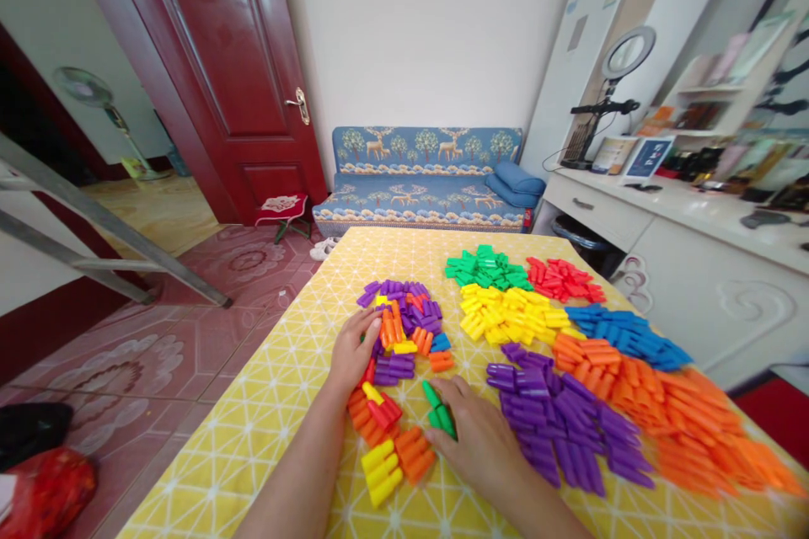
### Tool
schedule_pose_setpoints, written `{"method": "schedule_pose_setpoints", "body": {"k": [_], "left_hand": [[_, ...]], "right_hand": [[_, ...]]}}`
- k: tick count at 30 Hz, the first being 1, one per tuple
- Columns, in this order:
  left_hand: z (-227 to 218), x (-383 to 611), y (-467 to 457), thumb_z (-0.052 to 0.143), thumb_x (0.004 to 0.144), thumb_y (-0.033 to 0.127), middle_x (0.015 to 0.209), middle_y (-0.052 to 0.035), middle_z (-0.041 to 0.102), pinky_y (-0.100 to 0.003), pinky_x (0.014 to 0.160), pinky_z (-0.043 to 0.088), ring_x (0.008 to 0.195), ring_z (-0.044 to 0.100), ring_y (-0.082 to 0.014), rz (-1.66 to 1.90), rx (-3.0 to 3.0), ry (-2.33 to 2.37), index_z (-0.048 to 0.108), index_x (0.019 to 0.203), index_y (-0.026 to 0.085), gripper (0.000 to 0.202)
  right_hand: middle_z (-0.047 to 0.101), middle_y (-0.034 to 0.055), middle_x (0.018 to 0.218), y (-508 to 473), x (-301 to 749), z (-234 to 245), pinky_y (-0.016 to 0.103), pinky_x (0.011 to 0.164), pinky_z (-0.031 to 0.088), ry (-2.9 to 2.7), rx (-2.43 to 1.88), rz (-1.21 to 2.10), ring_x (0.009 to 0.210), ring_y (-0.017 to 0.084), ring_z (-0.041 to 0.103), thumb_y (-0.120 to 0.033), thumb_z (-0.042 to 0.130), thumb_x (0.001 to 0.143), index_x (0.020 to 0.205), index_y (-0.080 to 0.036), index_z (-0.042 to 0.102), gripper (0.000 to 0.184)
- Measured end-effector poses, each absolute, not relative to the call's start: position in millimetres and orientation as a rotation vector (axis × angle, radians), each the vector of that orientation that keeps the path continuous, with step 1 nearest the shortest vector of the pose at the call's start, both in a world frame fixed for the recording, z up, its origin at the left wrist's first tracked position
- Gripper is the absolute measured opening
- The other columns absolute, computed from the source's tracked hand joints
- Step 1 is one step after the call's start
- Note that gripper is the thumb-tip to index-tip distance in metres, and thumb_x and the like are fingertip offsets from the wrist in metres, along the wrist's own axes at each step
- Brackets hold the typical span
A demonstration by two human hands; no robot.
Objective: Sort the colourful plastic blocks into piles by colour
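Note:
My right hand (474, 429) pinches green plastic pieces (439, 409) between thumb and fingers, low over the table. They are joined tubes with rounded ends, like pen caps. My left hand (355, 347) rests at the left edge of a mixed pile (417, 312), fingers stretched and thumb apart; nothing shows in it. That pile is mostly purple, with orange, yellow, red and blue pieces among it. Between my forearms lie red pieces (385, 413), orange pieces (414, 455) and yellow pieces (381, 472).
Sorted heaps cover the table's right side: green (486, 269), red (565, 280), yellow (513, 314), blue (629, 337), purple (562, 417) and orange (683, 413). A yellow patterned cloth (253, 438) covers the table. A blue sofa (423, 185) stands behind, a white dresser (726, 227) at right.

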State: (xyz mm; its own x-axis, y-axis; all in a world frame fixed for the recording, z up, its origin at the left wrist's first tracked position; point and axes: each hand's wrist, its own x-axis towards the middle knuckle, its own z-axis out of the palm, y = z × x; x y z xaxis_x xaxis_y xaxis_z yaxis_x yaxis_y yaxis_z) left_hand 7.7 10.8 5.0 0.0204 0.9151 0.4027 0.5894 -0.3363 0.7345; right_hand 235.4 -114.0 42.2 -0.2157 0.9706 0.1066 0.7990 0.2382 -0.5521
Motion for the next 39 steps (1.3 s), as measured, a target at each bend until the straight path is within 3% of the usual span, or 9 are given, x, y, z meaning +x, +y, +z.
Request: {"method": "schedule_pose_setpoints", "body": {"k": [7, 13, 18, 26, 31, 39], "left_hand": [[6.1, 8.3, 9.9, 0.044, 0.093, 0.048, 0.129, -0.007, 0.064, -0.045, 0.113, 0.034, 0.125, 0.053, -0.0243, 1.233, 1.936, 1.537, 0.069, 0.119, 0.023, 0.043], [7.1, 9.3, 10.2, 0.046, 0.093, 0.048, 0.125, -0.0062, 0.067, -0.045, 0.111, 0.036, 0.123, 0.055, -0.0243, 1.261, 1.93, 1.525, 0.07, 0.117, 0.025, 0.042], [8.9, 9.9, 9.7, 0.045, 0.093, 0.048, 0.125, -0.0068, 0.067, -0.043, 0.111, 0.037, 0.122, 0.056, -0.0236, 1.261, 1.937, 1.511, 0.069, 0.117, 0.023, 0.043], [4.9, 8.5, 12.1, 0.045, 0.093, 0.05, 0.126, -0.0073, 0.066, -0.045, 0.112, 0.035, 0.123, 0.055, -0.0241, 1.251, 1.929, 1.513, 0.069, 0.117, 0.023, 0.043], [5.0, 7.9, 12.2, 0.047, 0.092, 0.05, 0.127, -0.0077, 0.066, -0.044, 0.112, 0.035, 0.123, 0.054, -0.0246, 1.264, 1.914, 1.505, 0.07, 0.116, 0.023, 0.044], [7.4, 9.1, 11.3, 0.046, 0.092, 0.051, 0.125, -0.0076, 0.067, -0.044, 0.112, 0.035, 0.123, 0.055, -0.0245, 1.261, 1.916, 1.503, 0.07, 0.116, 0.022, 0.044]], "right_hand": [[0.063, 0.0045, 0.092, -111.2, 237.0, 26.5, 0.029, 0.068, 0.047, -1.742, -1.514, 0.497, 0.074, 0.018, 0.06, -0.015, 0.057, 0.072, 0.109, -0.02, 0.057, 0.037], [0.059, 0.0075, 0.108, -107.1, 227.7, 28.9, 0.033, 0.081, 0.048, -1.942, -1.37, 0.359, 0.098, 0.021, 0.057, -0.015, 0.05, 0.086, 0.111, -0.025, 0.061, 0.029], [0.06, 0.0059, 0.104, -108.0, 218.9, 25.0, 0.033, 0.082, 0.048, -2.127, -1.429, 0.348, 0.099, 0.022, 0.056, -0.012, 0.055, 0.085, 0.115, -0.028, 0.063, 0.035], [0.063, 0.0062, 0.105, -107.6, 218.9, 19.9, 0.03, 0.083, 0.05, -1.976, -1.35, 0.552, 0.094, 0.019, 0.061, -0.004, 0.044, 0.083, 0.113, -0.023, 0.061, 0.038], [0.063, 0.0076, 0.105, -105.3, 221.6, 16.3, 0.03, 0.083, 0.05, -1.806, -1.194, 0.595, 0.096, 0.019, 0.061, -0.011, 0.042, 0.087, 0.116, -0.022, 0.06, 0.036], [0.062, 0.0029, 0.085, -107.1, 226.3, 18.3, 0.026, 0.068, 0.045, -1.584, -1.226, 0.768, 0.079, 0.017, 0.058, -0.029, 0.046, 0.089, 0.098, -0.02, 0.058, 0.017]]}}
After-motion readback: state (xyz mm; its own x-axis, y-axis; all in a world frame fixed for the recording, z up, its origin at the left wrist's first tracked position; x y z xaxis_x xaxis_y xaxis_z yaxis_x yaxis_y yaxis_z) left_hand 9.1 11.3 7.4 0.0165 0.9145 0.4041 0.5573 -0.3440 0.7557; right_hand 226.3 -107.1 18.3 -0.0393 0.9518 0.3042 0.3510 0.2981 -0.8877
